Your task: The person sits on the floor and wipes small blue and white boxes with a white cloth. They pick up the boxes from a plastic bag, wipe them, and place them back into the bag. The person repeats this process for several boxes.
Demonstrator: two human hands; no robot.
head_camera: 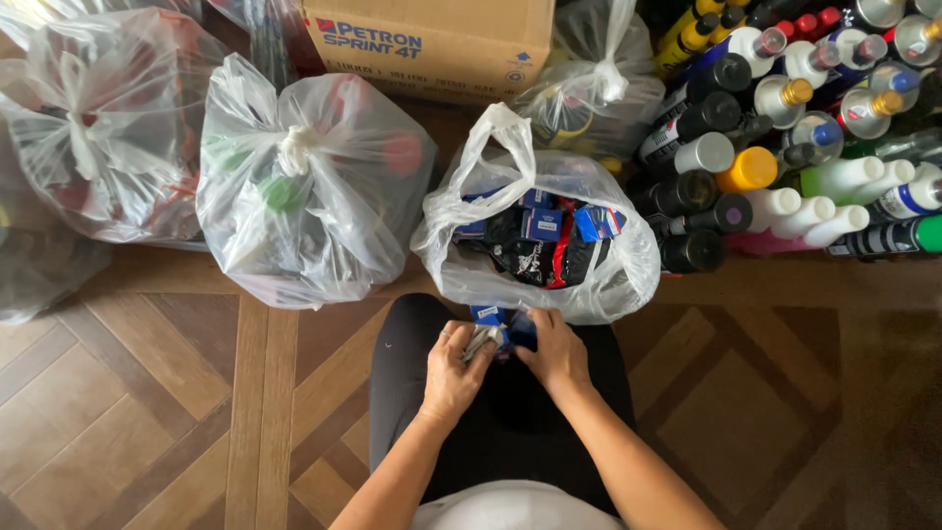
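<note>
A small blue cardboard box [498,329] is pinched between the left hand [453,368] and the right hand [555,353], fingers curled around it, above the lap, just beside the open clear plastic bag [599,280] of similar boxes on the wooden parquet floor [157,393].

small blue box [500,329], held over lap

Clear plastic bag [538,231] holds blue, perhaps black-and-red, packets [542,223].
</note>
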